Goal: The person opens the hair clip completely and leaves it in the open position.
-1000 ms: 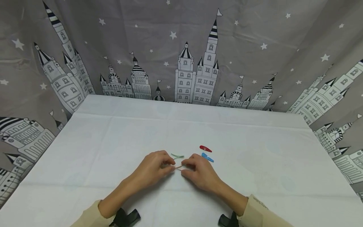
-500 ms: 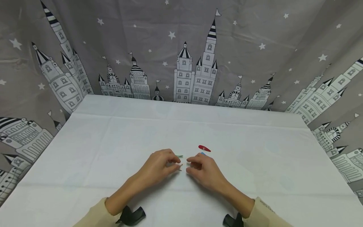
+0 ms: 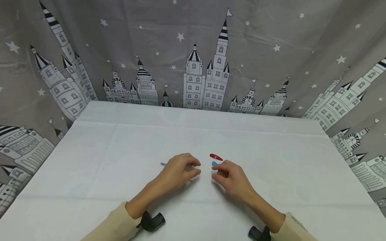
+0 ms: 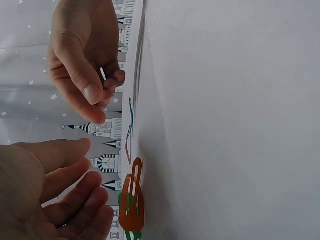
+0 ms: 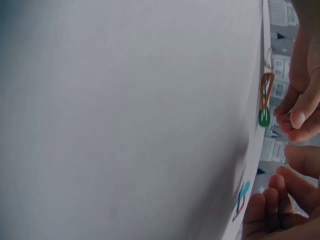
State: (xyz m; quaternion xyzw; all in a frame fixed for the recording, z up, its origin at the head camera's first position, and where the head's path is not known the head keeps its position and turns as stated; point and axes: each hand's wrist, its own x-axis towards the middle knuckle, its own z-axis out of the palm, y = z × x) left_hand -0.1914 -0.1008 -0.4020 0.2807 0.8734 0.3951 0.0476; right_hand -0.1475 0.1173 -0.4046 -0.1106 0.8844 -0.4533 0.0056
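My left hand (image 3: pixel 182 169) hovers over the table's middle with fingers loosely bent, thumb apart, nothing between them. Below it, in the left wrist view, an orange snap hair clip (image 4: pixel 131 200) lies overlapping a green one (image 4: pixel 132 234); the head view hides most of both behind the hand. To the right, my right hand (image 3: pixel 232 175) is also unloaded, its fingers loosely curled and thumb apart. Just beyond its fingertips a blue snap hair clip (image 3: pixel 214 163) shows only its rounded end. A red hair clip (image 3: pixel 216 157) lies behind the blue one.
A small bluish clip (image 3: pixel 163 164) peeks out left of my left hand. The white-covered table (image 3: pixel 271 167) spreads around, with a grey castle-print curtain (image 3: pixel 169 40) beyond its back edge. Dark wrist mounts (image 3: pixel 153 222) sit by both sleeves.
Both hands have shifted right, and the gap between them has widened. My left hand now covers the green and orange clips, while the bluish clip on its left shows. My right hand covers most of the blue clip.
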